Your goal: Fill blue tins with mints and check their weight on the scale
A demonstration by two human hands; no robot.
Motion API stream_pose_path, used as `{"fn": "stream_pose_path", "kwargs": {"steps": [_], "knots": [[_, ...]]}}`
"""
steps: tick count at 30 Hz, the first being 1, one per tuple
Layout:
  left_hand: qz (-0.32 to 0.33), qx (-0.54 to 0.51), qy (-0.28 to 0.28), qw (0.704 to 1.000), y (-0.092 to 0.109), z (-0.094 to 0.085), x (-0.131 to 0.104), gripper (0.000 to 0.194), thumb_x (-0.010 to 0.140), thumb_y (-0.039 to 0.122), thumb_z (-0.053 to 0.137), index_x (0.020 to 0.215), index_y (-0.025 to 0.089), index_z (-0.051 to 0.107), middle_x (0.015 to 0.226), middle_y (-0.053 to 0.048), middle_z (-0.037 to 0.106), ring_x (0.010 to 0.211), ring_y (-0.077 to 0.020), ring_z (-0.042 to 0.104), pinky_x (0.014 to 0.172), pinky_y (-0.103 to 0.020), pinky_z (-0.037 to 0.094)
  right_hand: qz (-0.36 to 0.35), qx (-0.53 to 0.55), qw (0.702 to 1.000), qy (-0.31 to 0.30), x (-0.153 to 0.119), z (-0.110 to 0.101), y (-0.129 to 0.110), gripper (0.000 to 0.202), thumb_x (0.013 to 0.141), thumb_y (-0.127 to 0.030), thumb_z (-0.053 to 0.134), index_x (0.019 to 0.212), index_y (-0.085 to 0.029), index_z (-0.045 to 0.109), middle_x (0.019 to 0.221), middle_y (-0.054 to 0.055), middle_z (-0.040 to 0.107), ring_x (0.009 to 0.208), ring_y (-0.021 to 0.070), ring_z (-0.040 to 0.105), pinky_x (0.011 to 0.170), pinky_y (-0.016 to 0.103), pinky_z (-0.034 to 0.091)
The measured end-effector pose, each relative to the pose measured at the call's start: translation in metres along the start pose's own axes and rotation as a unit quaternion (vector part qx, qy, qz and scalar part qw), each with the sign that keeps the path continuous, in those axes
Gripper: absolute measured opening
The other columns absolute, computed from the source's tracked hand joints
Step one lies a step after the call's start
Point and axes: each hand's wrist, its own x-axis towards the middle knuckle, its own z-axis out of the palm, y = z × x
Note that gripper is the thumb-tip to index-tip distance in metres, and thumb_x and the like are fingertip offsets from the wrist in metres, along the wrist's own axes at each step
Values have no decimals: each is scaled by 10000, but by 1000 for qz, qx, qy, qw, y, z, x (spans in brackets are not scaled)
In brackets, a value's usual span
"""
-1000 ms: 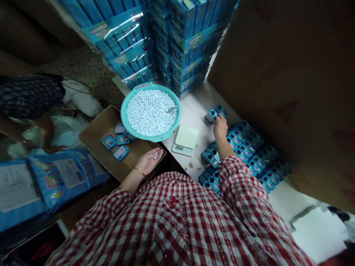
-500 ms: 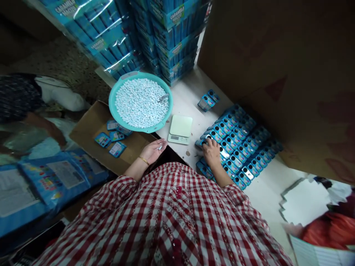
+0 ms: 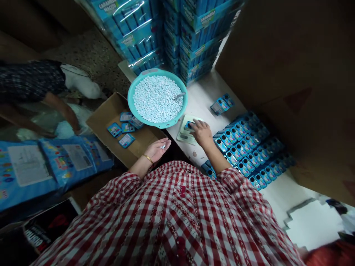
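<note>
My left hand (image 3: 155, 150) lies palm up beside the front of the scale, its fingers slightly curled around a few small white candies (image 3: 163, 146). With my right hand (image 3: 203, 133) I grip a small blue candy box (image 3: 189, 126) at the kitchen scale (image 3: 183, 137); whether it rests on the plate I cannot tell. Behind my left hand stands a turquoise basin (image 3: 131, 101) full of pale candies (image 3: 156, 98), with a scoop handle (image 3: 179, 95) sticking out. Rows of blue candy boxes (image 3: 245, 147) stand to the right of my right hand.
An open carton (image 3: 111, 114) at left holds several blue boxes (image 3: 127, 140). Wrapped stacks of blue packs (image 3: 194, 51) rise behind the basin. Two boxes (image 3: 220, 106) stand apart near a large cardboard wall (image 3: 277, 66). At far left, a co-worker's hands (image 3: 73, 120) reach into a bag.
My right hand has lifted a blue box from the rows and brought it left to the scale. My left hand stays palm up with the candies. The view has shifted slightly.
</note>
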Motion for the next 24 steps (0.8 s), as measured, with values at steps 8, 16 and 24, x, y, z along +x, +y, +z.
{"fn": "stream_pose_path", "kwargs": {"steps": [8,16,24], "knots": [[-8,-58,45,997,18,6,7,203,812,42,484,937,78,640,772,-95,676,759,-132,671,720,-215,557,236,221,925,200,-70,-1,69,319,845,-369,508,1045,-165,653,994,108,683,894,221,641,842,403,505],[-12,-62,38,997,17,12,6,219,850,91,446,940,63,643,782,-109,675,778,-141,664,737,-229,552,247,289,905,191,-69,21,57,377,770,-363,583,1101,-183,606,1045,95,669,922,214,636,853,416,508],[-20,-68,40,997,12,8,7,204,838,94,467,934,70,645,797,-111,675,773,-143,663,708,-224,555,226,334,905,138,-50,45,40,463,738,-378,620,1161,-211,533,1147,94,605,1007,226,582,842,424,511]]}}
